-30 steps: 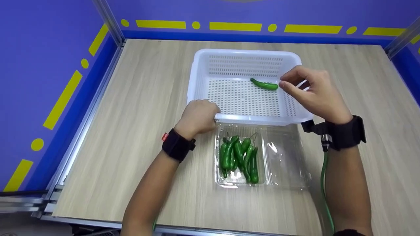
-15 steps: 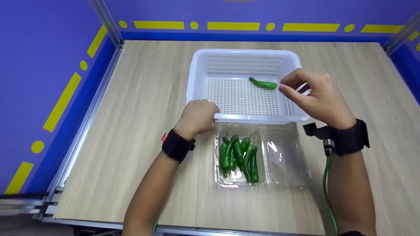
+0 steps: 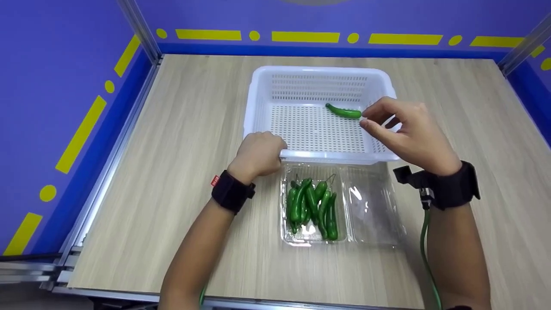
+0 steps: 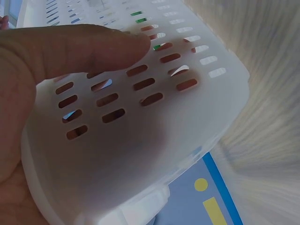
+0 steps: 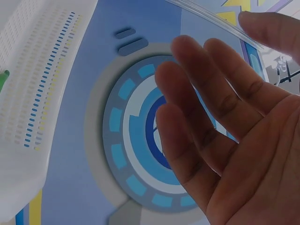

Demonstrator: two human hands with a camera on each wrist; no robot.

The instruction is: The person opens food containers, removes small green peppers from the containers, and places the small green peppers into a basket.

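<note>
Closest thing on the wooden table (image 3: pixel 193 129) is a clear tray (image 3: pixel 309 232) with a bunch of green peppers (image 3: pixel 310 211), its clear lid (image 3: pixel 372 219) flopped open at 3 o'clock. Just past it is the white basket (image 3: pixel 316 129), so its near rim stands between the bunch and the lone pepper (image 3: pixel 343 113) inside, around 2 o'clock on the basket floor. Left hand (image 3: pixel 260 153) has the 7 o'clock corner pinched, thumb against fingers through the wall. Right hand (image 3: pixel 409 129) hangs over the 3–4 o'clock side, fingers loosely bent, thumb apart; can't tell if it's touching that pepper. Blue wall (image 3: pixel 310 17) at 12.
</note>
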